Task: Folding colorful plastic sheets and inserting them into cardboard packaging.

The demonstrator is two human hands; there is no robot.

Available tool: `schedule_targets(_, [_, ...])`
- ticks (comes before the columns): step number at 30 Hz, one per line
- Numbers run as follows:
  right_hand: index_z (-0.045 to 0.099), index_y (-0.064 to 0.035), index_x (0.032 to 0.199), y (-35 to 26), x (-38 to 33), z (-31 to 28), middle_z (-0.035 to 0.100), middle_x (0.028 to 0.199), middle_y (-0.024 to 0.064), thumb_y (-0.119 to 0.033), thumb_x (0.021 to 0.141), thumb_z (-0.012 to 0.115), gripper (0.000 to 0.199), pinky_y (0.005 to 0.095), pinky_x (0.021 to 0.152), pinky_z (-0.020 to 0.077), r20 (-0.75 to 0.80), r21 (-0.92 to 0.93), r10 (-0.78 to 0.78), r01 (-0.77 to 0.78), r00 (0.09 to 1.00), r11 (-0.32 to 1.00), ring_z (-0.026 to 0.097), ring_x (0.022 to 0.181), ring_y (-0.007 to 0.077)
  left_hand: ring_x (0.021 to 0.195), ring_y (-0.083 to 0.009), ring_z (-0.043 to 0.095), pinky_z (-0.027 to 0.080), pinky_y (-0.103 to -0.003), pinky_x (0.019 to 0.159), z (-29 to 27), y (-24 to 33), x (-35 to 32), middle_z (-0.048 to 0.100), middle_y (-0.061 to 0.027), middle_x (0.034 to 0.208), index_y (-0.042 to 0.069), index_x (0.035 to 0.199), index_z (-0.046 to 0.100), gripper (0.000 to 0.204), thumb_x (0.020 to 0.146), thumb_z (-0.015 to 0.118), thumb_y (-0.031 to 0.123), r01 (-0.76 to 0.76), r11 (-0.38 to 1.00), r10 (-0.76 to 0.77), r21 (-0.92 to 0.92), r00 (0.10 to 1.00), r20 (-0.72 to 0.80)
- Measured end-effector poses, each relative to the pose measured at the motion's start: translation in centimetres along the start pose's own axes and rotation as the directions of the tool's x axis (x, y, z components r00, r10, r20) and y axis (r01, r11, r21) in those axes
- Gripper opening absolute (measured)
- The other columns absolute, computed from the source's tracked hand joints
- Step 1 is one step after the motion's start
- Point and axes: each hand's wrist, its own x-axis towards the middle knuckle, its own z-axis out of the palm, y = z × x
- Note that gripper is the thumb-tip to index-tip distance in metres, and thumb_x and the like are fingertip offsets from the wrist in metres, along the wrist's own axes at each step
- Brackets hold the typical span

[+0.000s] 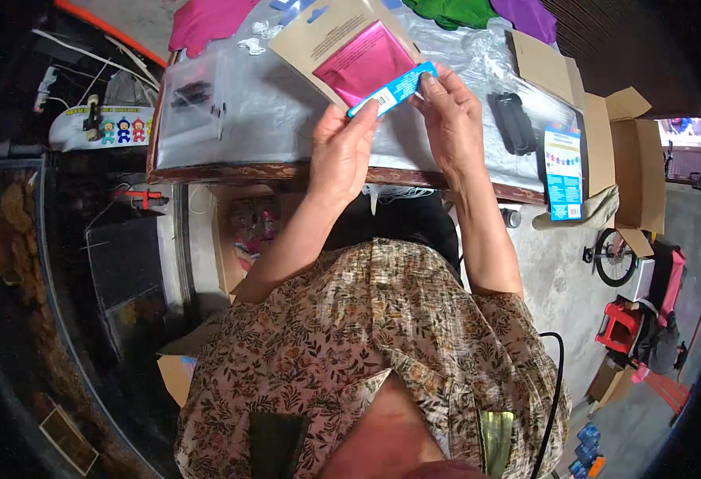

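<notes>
A flat package (318, 46) is held over the table, tilted, with a tan card back, a hang hole and a shiny pink panel (366, 60). Along its near edge runs a blue and white printed strip (402, 90). My left hand (341, 152) pinches the strip's left end, its thumb on top. At the strip's right end, my right hand (453, 120) grips with the thumb pressed on the front. The fingers behind the package are partly hidden. Under it lies the table (267, 120), covered with silvery sheeting.
On the table are a clear plastic box (193, 104), small white pieces (251, 45), black items (512, 124) and pink (207, 24), green (450, 12) and purple cloth (526, 17). A blue printed card (564, 172) and open cardboard box (636, 160) stand at right.
</notes>
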Motion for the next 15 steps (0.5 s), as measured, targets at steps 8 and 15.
schedule_targets(8, [0.069,-0.0002,0.104,0.6,0.0,-1.4,0.069,0.085,0.0028,-0.007,0.092,0.068,0.014,0.0280,0.075,0.0550,-0.055,0.063,0.083,-0.080,0.995,0.995,0.064,0.074,0.0104,0.111,-0.0117,0.061,0.046,-0.032,0.101,0.5,0.0,-1.1,0.067,-0.0018,0.119,0.006,0.125,0.063,0.024,0.102,0.058,0.009,0.048,0.999,-0.049,-0.011,0.998,-0.027])
schedule_targets(15, [0.068,-0.0001,0.103,0.1,-0.5,-1.4,0.071,0.087,0.0056,-0.007,0.091,0.069,0.014,0.0301,0.073,0.0583,-0.105,0.029,0.114,-0.112,0.988,0.993,0.067,0.075,0.0130,0.107,-0.0119,0.062,0.048,-0.032,0.098,0.4,-0.6,-1.3,0.068,-0.0024,0.115,0.005,0.118,0.067,0.019,0.101,0.060,0.011,0.048,0.998,-0.042,0.049,0.993,-0.113])
